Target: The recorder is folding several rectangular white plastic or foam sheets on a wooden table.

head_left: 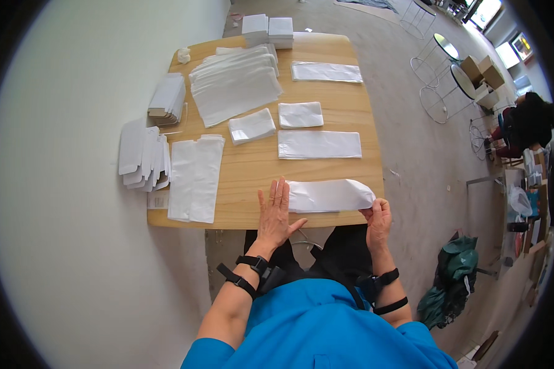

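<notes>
the folded white plastic bag [327, 195] lies along the near edge of the wooden worktop [246, 184]. the left hand [274, 215] rests flat at its left end, thumb spread; the right hand [378, 220] pinches its right end. beyond lies a second folded strip [320, 145].

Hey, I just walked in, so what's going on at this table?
A person in a blue short-sleeved shirt is handling a long, folded white piece of thin material at the near edge of a light wooden table. The left hand lies flat at its left end; the right hand grips its right end. Farther back are two shorter folded white pieces and a fanned stack of white sheets.
</notes>
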{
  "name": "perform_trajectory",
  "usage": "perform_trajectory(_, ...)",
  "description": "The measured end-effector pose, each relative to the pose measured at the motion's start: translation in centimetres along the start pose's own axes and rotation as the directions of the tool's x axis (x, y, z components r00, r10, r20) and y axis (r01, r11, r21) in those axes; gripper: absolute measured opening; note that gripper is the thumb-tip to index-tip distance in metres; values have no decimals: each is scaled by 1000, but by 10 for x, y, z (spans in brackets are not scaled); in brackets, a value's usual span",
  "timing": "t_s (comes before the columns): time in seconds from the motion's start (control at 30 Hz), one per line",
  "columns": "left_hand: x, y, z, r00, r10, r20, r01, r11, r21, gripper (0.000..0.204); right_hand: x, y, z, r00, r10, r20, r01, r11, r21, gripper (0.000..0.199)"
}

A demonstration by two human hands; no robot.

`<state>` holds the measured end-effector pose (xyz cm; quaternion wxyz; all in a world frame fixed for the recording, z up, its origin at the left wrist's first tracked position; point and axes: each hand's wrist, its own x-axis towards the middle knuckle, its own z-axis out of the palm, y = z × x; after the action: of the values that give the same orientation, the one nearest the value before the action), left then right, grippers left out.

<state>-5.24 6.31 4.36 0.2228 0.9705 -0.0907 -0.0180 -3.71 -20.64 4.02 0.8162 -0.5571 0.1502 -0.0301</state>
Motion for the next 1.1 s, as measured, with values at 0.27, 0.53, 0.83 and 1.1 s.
perform_trajectory(0.27,-9,-9,11,998,25,60,-28,998,57,96,13,8,-31,999,-9,-36,6,998,-69,16)
perform_trajectory(0.53,-15,-17,18,996,7,86,-21,987,160,84,16,19,-45,999,27,-45,-30,996,-83,15)
perform_trajectory(0.83,-17,-13,14,996,3,94,-17,989,148,78,21,28,-45,989,47,-138,-66,988,-138,17)
perform_trajectory(1.1,-11,-15,15,985,124,118,-144,972,188,75,21,38,-55,966,41,-254,-99,970,-221,19)
